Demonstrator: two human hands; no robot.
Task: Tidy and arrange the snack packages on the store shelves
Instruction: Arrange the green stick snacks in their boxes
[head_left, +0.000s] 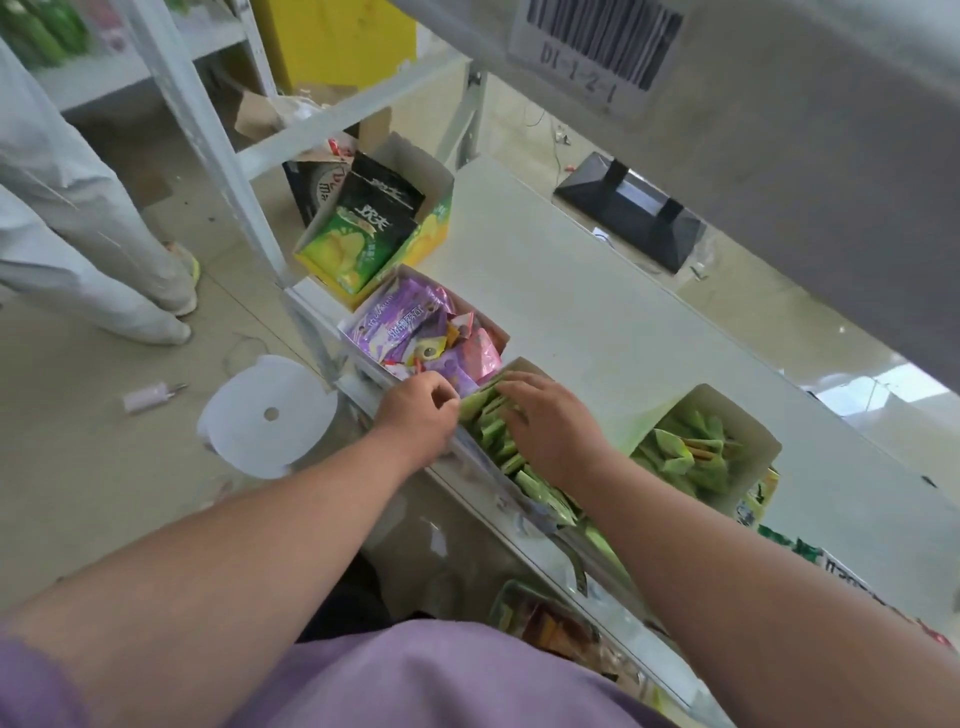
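Both hands work at the front edge of the white shelf (597, 291). Left hand (415, 410) has fingers curled in a pinch at the end of the row of green packets (498, 441), right at the seam with the box of purple packets (415, 332); exactly what it pinches is unclear. Right hand (550, 421) lies flat on the green packets, fingers relaxed and spread, pressing, gripping nothing. A second box of green packets (691, 452) sits farther right, a box of chip bags (363, 234) farther left. Risk: the green row sits at the shelf lip, so a hard push could tip packets to the floor. The pinch could also drag a purple packet out with it.
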